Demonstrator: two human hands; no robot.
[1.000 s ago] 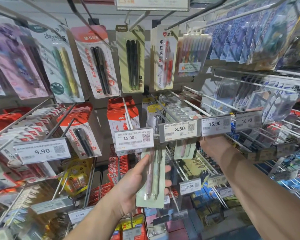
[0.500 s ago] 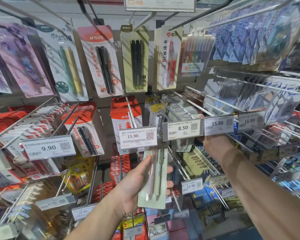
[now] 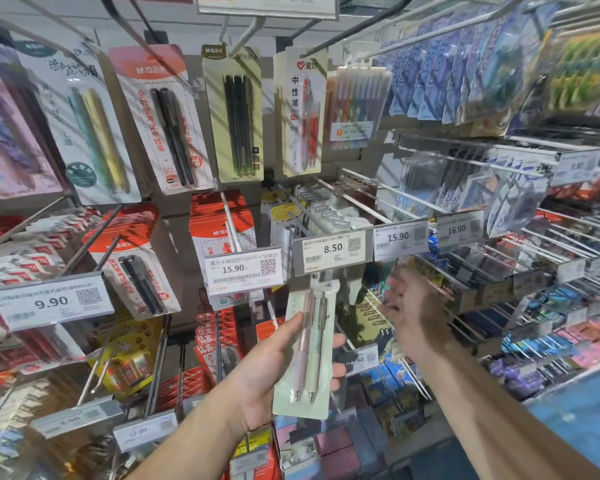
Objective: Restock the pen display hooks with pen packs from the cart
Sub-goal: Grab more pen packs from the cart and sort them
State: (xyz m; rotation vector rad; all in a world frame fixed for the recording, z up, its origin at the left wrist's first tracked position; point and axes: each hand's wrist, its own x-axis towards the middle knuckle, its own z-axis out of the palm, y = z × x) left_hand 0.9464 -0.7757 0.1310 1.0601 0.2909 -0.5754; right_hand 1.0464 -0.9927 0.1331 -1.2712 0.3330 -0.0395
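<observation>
Below the 8.50 tag [image 3: 332,250], left hand [image 3: 267,372] holds pen pack [image 3: 307,355].

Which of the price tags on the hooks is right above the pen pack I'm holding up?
The 8.50 price tag. The pen pack in the left hand reaches up just beneath it; the 15.90 tags sit to either side.

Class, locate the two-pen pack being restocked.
In the head view, centre: the left hand holds the two-pen pack just below the 8.50 price tag.
</observation>
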